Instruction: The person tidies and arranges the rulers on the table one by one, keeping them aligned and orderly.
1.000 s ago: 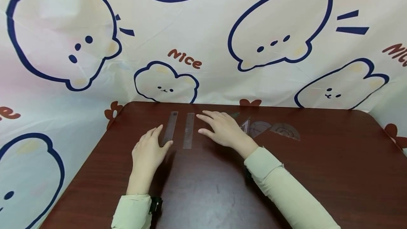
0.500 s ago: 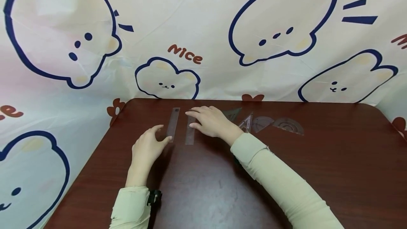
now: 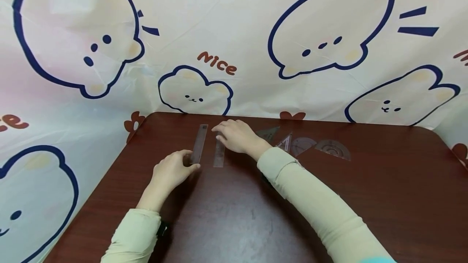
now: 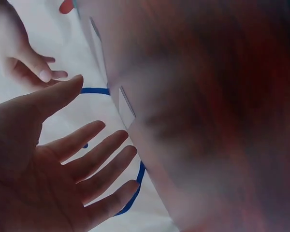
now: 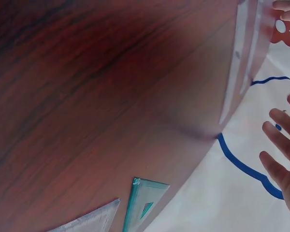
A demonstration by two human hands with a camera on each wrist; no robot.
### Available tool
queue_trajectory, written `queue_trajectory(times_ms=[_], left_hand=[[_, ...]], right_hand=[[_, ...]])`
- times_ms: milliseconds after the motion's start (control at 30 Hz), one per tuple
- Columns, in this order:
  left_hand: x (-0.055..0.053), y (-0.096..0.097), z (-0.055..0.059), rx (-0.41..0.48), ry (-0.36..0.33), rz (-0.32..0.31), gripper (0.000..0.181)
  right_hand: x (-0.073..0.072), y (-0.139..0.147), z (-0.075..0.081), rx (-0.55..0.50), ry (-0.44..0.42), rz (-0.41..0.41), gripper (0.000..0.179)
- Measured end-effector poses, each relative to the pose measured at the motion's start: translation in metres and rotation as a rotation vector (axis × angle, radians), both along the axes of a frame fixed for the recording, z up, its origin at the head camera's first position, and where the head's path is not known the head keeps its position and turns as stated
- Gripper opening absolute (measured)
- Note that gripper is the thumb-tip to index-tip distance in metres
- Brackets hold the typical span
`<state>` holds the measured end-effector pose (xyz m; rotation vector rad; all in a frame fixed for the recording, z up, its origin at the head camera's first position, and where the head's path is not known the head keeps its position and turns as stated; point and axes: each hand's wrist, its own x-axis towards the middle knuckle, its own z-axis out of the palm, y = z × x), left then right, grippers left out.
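L ruler (image 3: 199,143) & R ruler (image 3: 219,156), both see-through, lie side by side, apart, on the far L part of the brown worktop (image 3: 365,198). Our L hand (image 3: 171,171), released, fingers relaxed, is at the L ruler's near end; our R hand (image 3: 237,136), also released, hides the R ruler's far end in the head view. Contact w/ either we can't tell. To the R: green set sq. (image 3: 268,133), clear set sq. (image 3: 286,143), round-edged clear pc. (image 3: 302,145) & protractor (image 3: 332,149).
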<state>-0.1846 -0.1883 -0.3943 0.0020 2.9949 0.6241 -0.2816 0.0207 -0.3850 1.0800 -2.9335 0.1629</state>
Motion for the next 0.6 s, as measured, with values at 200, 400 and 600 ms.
queue_trajectory(times_ms=[200, 400, 600], left_hand=[[-0.010, -0.003, 0.003, -0.021, 0.000, -0.034, 0.048], [-0.016, -0.007, 0.003, -0.009, -0.001, -0.047, 0.046], [-0.017, -0.011, -0.001, -0.017, -0.029, -0.045, 0.045]], right_hand=[[-0.011, -0.006, -0.003, -0.039, -0.042, -0.056, 0.036], [-0.022, -0.013, -0.006, -0.085, -0.124, -0.087, 0.036], [-0.027, -0.024, -0.011, -0.144, -0.160, -0.090, 0.034]])
